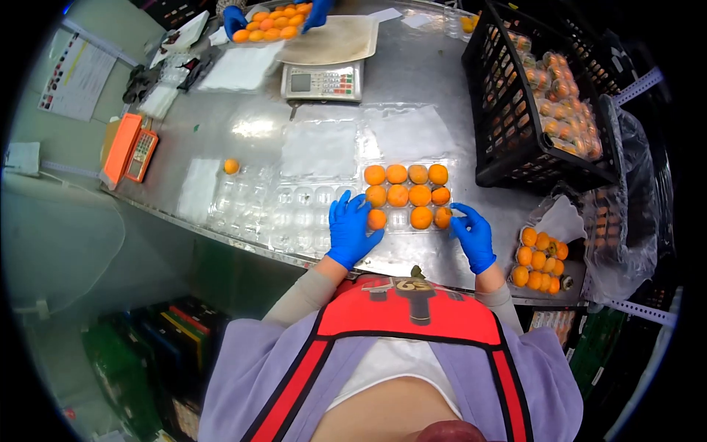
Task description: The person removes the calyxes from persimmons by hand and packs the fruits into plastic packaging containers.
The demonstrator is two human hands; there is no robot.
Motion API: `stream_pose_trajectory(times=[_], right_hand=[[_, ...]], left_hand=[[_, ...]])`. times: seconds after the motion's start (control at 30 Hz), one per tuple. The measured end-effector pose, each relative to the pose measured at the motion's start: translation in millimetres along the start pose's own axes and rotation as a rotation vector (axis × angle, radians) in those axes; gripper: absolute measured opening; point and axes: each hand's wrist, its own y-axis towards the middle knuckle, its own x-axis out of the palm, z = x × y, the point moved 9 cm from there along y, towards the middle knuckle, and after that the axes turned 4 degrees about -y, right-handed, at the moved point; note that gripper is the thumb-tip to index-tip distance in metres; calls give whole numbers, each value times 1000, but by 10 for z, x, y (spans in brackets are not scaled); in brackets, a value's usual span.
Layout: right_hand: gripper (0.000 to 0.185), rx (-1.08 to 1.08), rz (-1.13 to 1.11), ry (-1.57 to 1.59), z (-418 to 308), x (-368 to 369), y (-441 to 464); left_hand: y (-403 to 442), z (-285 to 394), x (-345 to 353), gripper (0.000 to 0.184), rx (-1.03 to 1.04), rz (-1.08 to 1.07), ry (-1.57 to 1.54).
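Observation:
A clear plastic punnet point(409, 230) lies on the metal table in front of me, filled with rows of round orange fruits point(398, 195). One cup in its nearest row holds no fruit. My left hand point(352, 230), in a blue glove, rests at the punnet's left edge with fingers spread beside the end fruits. At the right edge, my right hand point(473, 237), also gloved, has its thumb and forefinger apart beside the nearest corner fruit point(442, 217). Neither hand visibly lifts anything. White pads point(409, 131) line the open lids behind.
Empty clear punnets point(302, 214) sit left, one with a single fruit point(231, 166). A weighing scale point(322, 81) stands behind. A black crate point(508, 140) of packed fruit is right, another filled punnet point(540, 259) nearby. Across the table, another person's gloved hands point(235, 22) hold a fruit punnet.

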Motion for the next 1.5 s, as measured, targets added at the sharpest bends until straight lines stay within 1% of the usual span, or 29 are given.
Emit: stream_pose_trajectory(times=[0.03, 0.07, 0.13, 0.17, 0.23, 0.27, 0.33, 0.47, 0.53, 0.57, 0.6, 0.63, 0.67, 0.7, 0.73, 0.8, 0.87, 0.93, 0.97, 1.1, 1.17, 1.2, 1.3, 1.33, 1.37, 1.4, 1.43, 1.47, 1.5], right_hand=[[35, -12, 46, 117, -35, -10, -35], [35, -13, 54, 118, -24, -28, -40], [36, -135, 174, -2, -125, -87, -49], [36, -138, 161, 1, -144, -45, -52], [40, -481, 355, -334, -541, -100, -193], [40, -488, 358, -332, -547, -102, -196], [44, -398, 223, -275, -428, -32, -151], [46, -487, 203, -259, -388, -17, -121], [45, -324, 185, 20, -314, -142, -85], [44, -343, 196, 142, -379, -228, -96], [44, -345, 198, 144, -441, -302, -111], [44, -317, 220, 223, -457, -413, -120], [43, -290, 238, 301, -453, -494, -116], [42, -345, 237, 325, -500, -543, -114], [42, -348, 237, 326, -508, -537, -119], [41, -328, 218, 319, -498, -519, -134], [39, -342, 195, 358, -534, -397, -203], [38, -268, 50, 303, -499, -126, -226], [34, -273, 88, 325, -488, -32, -261], [33, -270, 8, 295, -362, 271, -327], [31, -144, -162, 299, -313, 439, -359], [31, -143, -160, 299, -334, 465, -364], [40, -208, -55, 319, -442, 412, -354], [48, -441, 111, 7, -665, 287, -393], [56, -666, 271, -314, -884, 243, -492], [56, -662, 265, -316, -901, 234, -452], [63, -595, 168, -172, -858, 244, -363], [69, -522, 72, -29, -821, 261, -289], [64, -424, -8, 62, -935, 265, -286]], left_hand=[[-9, 7, -64, 55, 11, 39, -48], [-4, 11, -134, 55, 19, 79, -92], [28, 38, -260, 54, 18, 94, -98], [41, 73, -329, 54, 46, 129, -131], [73, 136, -421, 54, 80, 169, -163], [103, 169, -449, 54, 96, 168, -184], [128, 218, -489, 54, 116, 173, -200], [120, 203, -546, 54, 95, 172, -332], [98, 165, -504, 55, 80, 142, -374], [81, 33, -427, 51, -44, 110, -621], [72, -74, -343, 48, -168, 79, -866], [74, -27, -395, 48, -165, 80, -863], [20, -70, -332, 47, -343, 44, -1105], [-59, -87, -250, 46, -525, 5, -1346], [-78, -73, -298, 46, -523, 8, -1345], [-145, -67, -249, 45, -641, -75, -1425], [-166, -49, -262, 44, -638, -67, -1439], [-197, -51, -251, 43, -645, -59, -1454], [-212, -79, -226, 43, -655, -52, -1445], [-256, -139, -178, 42, -693, -25, -1472], [-247, -140, -191, 42, -686, -29, -1465], [-232, -133, -207, 43, -679, -31, -1458], [-134, -81, -299, 49, -619, -1, -1434], [-91, -83, -291, 49, -624, -5, -1435], [20, -57, -374, 52, -499, 38, -1395], [134, -23, -470, 55, -375, 82, -1352], [248, 92, -625, 60, -320, 99, -1362], [342, 154, -705, 60, -333, 96, -1365], [450, 258, -858, 62, -228, 132, -1304]])
